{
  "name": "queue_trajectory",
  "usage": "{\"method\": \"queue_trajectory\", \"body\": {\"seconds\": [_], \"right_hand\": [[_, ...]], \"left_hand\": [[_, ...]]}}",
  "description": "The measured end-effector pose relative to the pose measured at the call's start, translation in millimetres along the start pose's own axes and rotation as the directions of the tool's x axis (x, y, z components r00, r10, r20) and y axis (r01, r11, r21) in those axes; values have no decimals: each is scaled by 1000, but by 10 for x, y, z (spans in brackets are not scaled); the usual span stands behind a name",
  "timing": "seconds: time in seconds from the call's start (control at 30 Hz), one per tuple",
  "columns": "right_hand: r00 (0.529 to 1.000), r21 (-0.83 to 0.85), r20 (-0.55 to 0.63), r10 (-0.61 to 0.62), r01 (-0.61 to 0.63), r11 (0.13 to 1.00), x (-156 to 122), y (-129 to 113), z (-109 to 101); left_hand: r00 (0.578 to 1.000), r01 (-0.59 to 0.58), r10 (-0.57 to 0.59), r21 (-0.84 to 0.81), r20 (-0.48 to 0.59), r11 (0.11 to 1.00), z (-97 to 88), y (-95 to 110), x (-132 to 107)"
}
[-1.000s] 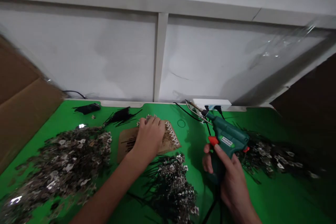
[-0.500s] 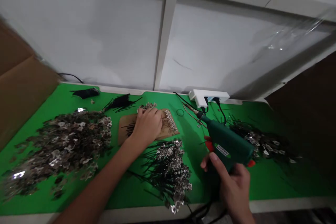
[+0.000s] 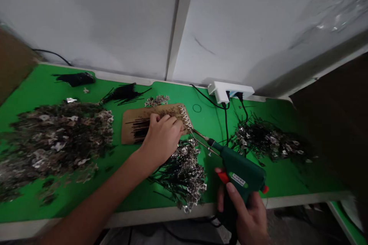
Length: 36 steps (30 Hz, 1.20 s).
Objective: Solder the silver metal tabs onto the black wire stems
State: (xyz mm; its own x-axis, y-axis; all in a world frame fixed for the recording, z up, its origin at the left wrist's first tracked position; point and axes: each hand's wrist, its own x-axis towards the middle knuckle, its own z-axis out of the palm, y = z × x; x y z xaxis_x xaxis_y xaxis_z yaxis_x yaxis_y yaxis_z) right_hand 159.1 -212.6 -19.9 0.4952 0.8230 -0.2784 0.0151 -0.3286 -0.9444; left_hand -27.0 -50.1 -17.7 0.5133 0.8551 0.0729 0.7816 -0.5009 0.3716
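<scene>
My right hand is wrapped around the grip of a green soldering gun with a red trigger. The gun's tip and thin feed tube reach the right edge of a brown board, by a row of small silvery metal pieces. On that board rests my left hand, its fingers curled down over thin black wires laid side by side. What its fingertips pinch is hidden. Below the board, near my left wrist, lies a bundle of black wires with metal ends.
A big heap of metal pieces covers the left of the green mat. More wired pieces lie at right. At the back are black wire bundles and a white power strip with plugged cords. A cardboard box stands far left.
The soldering gun has come down and left, so its tip now meets the board's right edge. My left hand has shifted slightly toward that edge. The camera view has tilted down.
</scene>
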Motion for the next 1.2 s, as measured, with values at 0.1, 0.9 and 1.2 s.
{"method": "queue_trajectory", "body": {"seconds": [0.1, 0.9, 1.2], "right_hand": [[996, 0, 82, -33, 33, 999, 60, 25, -60], [989, 350, 145, -34, -19, 937, 410, -14, -264], [970, 233, 238, -47, -10, 972, 425, 7, -265]], "left_hand": [[1000, -12, 11, 32, 22, 999, -2, 0, -1], [943, -325, 330, -104, 32, 940, 139, 253, -107], [957, -272, 284, -154, 61, 950, 37, 197, -111]]}}
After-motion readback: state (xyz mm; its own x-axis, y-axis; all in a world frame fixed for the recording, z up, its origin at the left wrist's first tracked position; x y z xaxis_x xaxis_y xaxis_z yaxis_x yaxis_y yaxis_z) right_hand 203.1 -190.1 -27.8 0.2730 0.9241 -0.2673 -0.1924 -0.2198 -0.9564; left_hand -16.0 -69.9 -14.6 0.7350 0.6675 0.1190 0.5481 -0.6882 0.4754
